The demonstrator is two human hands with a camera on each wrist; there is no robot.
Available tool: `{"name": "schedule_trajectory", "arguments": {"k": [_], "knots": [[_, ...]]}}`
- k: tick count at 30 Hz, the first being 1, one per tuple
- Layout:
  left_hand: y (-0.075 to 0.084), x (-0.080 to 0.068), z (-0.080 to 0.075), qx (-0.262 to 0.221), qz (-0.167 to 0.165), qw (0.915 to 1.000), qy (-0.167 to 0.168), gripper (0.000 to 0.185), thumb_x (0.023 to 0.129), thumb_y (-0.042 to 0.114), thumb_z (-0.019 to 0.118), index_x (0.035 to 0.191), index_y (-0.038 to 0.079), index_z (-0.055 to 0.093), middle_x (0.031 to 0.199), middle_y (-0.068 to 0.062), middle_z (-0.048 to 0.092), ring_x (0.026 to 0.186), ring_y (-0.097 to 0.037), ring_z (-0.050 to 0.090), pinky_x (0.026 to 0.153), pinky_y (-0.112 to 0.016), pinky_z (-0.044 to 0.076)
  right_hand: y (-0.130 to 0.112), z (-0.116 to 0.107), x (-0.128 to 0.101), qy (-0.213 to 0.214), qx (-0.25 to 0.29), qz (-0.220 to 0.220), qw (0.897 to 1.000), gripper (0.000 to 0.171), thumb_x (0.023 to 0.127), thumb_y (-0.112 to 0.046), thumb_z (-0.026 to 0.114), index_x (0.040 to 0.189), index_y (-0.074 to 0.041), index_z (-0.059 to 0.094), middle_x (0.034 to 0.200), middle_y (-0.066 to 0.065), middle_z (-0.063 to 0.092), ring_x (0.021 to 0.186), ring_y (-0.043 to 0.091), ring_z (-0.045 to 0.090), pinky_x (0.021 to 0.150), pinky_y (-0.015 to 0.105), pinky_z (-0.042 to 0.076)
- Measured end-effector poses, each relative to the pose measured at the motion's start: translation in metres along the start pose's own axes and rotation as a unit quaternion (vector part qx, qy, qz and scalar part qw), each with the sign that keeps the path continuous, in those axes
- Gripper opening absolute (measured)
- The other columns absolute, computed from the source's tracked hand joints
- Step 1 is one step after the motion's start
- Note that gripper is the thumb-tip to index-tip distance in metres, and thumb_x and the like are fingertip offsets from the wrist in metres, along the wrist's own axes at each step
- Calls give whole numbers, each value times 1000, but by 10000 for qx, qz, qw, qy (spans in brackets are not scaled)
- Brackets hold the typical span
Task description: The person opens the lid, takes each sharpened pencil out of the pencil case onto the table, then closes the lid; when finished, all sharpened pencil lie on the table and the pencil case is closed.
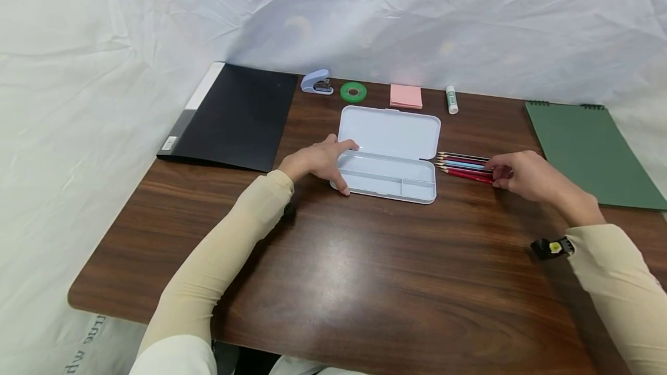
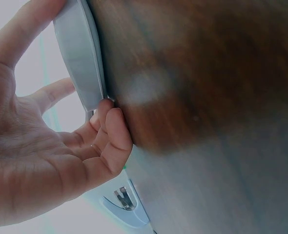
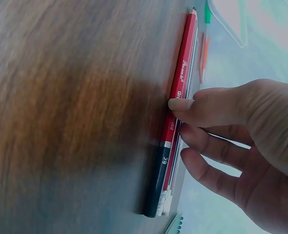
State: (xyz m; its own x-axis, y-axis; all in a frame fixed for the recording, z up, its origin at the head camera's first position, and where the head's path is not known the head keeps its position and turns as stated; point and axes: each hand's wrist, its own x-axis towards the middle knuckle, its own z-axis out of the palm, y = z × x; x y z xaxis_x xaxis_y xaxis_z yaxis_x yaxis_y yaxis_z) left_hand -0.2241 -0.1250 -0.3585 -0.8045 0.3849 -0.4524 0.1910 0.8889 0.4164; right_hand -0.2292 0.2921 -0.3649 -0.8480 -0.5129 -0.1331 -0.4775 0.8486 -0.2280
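An open white pencil case (image 1: pixel 388 155) lies in the middle of the brown table, its lid flat behind the empty tray. My left hand (image 1: pixel 318 161) grips the tray's left end, thumb at the near corner and index finger by the hinge. In the left wrist view, the fingers (image 2: pixel 112 131) curl against the case's edge (image 2: pixel 80 63). Several pencils (image 1: pixel 461 166), red and blue, lie side by side just right of the case, tips toward it. My right hand (image 1: pixel 521 175) pinches their back ends. In the right wrist view, the thumb (image 3: pixel 183 104) presses the red pencil (image 3: pixel 178 87) and the other fingers lie behind the row.
A black folder (image 1: pixel 234 117) lies at the back left. Along the back edge sit a stapler (image 1: pixel 316 82), a green tape roll (image 1: pixel 353 92), pink sticky notes (image 1: pixel 406 96) and a glue stick (image 1: pixel 451 99). A green spiral notebook (image 1: pixel 589 152) lies far right. White sheeting surrounds the table (image 1: pixel 365 265).
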Motion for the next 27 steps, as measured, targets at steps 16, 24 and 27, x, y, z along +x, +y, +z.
{"name": "schedule_trajectory", "arguments": {"k": [16, 24, 27], "knots": [[0, 0, -1, 8, -19, 10000, -23, 102, 72, 41, 89, 154, 31, 30, 139, -14, 32, 118, -34, 45, 99, -48, 44, 0, 1, 4, 219, -93, 102, 9997, 28, 84, 5, 69, 111, 5, 67, 82, 7, 69, 76, 27, 65, 67, 47, 51], [0, 0, 0, 1, 1, 10000, -28, 102, 72, 41, 89, 154, 31, 30, 137, -14, 33, 117, -34, 45, 99, -48, 44, -4, -1, 4, 431, -49, 57, 9990, 29, 85, 0, 73, 113, 4, 68, 83, 8, 68, 74, 22, 60, 63, 40, 48], [0, 0, 0, 16, -16, 10000, -32, 102, 72, 41, 89, 154, 31, 30, 137, -13, 33, 117, -33, 45, 99, -48, 44, -15, -5, 8, 841, 136, -93, 9963, 32, 86, -4, 75, 117, 0, 69, 90, 10, 71, 78, 22, 61, 66, 38, 48]]}}
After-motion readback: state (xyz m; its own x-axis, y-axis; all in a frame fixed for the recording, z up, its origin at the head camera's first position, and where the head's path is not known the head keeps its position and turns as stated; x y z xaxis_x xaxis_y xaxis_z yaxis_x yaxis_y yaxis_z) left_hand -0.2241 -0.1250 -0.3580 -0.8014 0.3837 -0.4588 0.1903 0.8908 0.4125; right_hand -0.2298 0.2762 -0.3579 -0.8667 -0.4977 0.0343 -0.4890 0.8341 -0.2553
